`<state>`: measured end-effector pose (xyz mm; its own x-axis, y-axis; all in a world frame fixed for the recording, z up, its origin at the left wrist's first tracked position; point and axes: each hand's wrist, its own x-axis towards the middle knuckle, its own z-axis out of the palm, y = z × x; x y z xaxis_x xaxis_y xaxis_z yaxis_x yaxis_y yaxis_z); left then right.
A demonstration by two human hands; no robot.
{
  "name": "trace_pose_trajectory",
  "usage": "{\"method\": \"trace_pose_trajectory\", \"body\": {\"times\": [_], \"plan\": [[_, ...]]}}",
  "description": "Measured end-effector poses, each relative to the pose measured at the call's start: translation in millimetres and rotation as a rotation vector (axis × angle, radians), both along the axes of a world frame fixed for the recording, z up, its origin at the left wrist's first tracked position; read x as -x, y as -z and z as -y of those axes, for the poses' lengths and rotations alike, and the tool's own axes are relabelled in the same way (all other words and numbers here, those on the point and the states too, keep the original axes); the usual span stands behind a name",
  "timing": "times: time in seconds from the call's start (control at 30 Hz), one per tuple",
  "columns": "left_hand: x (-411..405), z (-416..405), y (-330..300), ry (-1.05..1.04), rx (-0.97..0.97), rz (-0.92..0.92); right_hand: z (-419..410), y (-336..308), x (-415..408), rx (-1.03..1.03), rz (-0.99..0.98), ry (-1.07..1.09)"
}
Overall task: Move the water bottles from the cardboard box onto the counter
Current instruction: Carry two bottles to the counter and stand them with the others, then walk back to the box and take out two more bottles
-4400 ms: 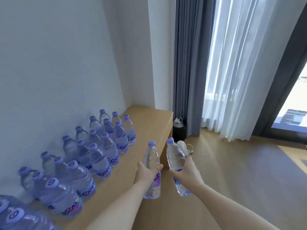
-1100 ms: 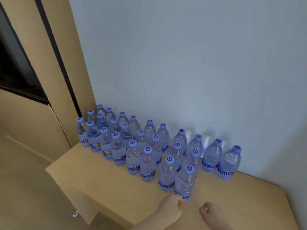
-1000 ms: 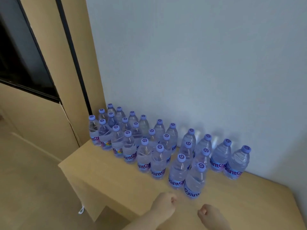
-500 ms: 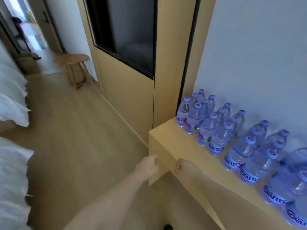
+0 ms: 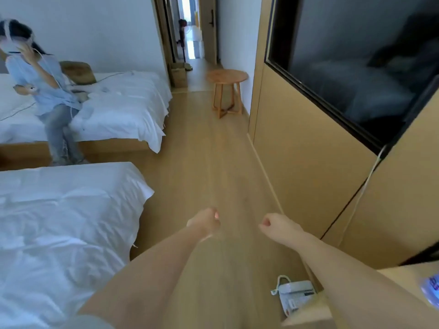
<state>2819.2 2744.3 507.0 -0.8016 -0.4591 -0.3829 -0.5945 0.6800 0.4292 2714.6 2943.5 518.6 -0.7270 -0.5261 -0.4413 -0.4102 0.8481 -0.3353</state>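
Near bed (image 5: 59, 222): white, rumpled cloth. Beyond it a seated person (image 5: 42, 91) on a second white bed. Smooth pale wood floor (image 5: 213, 162); round wooden stool (image 5: 226, 91) far off. Left hand (image 5: 204, 223): fingers curled into a loose fist, empty. Right hand (image 5: 276, 227): likewise curled, empty. Cardboard box (image 5: 178, 73) by doorway. Counter (image 5: 403, 276) corner lower right; one clear plastic water bottle (image 5: 431, 290) at frame edge, blurred.
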Motion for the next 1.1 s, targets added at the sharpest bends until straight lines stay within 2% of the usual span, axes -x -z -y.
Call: {"method": "trace_pose_trajectory", "body": {"times": [0.17, 0.37, 0.63, 0.9, 1.1], "plan": [[36.0, 82.0, -6.2, -0.101, -0.018, 0.04, 96.9, -8.1, 68.9, -0.05, 0.028, -0.129], [102.4, 185.7, 17.0, -0.137, -0.023, 0.124, 217.9, 14.8, 157.6, -0.062, 0.029, -0.213], [246.4, 357.0, 25.5, -0.075, -0.001, 0.16, 372.7, 37.8, 293.6, -0.185, 0.071, -0.157], [401.7, 476.3, 11.6, -0.079, -0.098, 0.124, 494.3, 32.3, 426.6, -0.072, 0.12, -0.03], [540.5, 554.8, 14.3, -0.048, -0.057, 0.132, 579.7, 40.0, 560.0, -0.085, 0.136, -0.049]]}}
